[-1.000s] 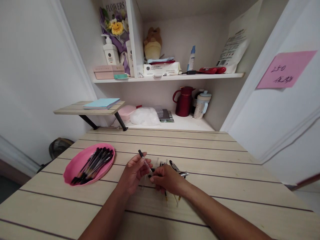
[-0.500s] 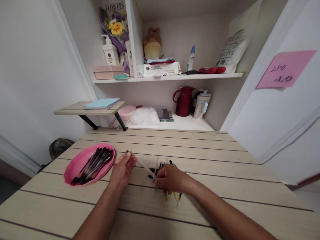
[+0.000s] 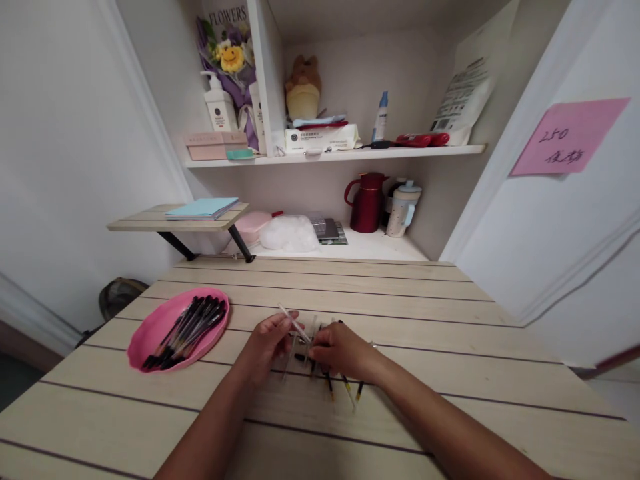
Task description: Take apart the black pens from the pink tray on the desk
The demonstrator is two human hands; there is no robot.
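Note:
A clear pen barrel (image 3: 295,323) slants between my two hands, its far end free and pointing up to the left. My left hand (image 3: 267,343) pinches it near the middle with thumb and fingers. At its lower end, the fingertips of my right hand (image 3: 345,348) close on it. Beneath and around my right hand lie loose pen parts: clear tubes, black caps and several ink refills (image 3: 346,385) with yellow and black ends. My right hand partly covers this pile. To the left, a pink tray (image 3: 143,337) holds a bundle of black-capped pens (image 3: 193,330).
A small raised stand (image 3: 145,220) at the back left carries blue paper (image 3: 203,208). Behind the wooden table (image 3: 425,427) are shelves with a red jug (image 3: 367,203), a tumbler (image 3: 403,212) and a white plastic bag (image 3: 289,233).
My left hand has moved right, away from the tray and closer to my right hand. The black piece earlier at its fingertips no longer shows; the barrel's bare end does.

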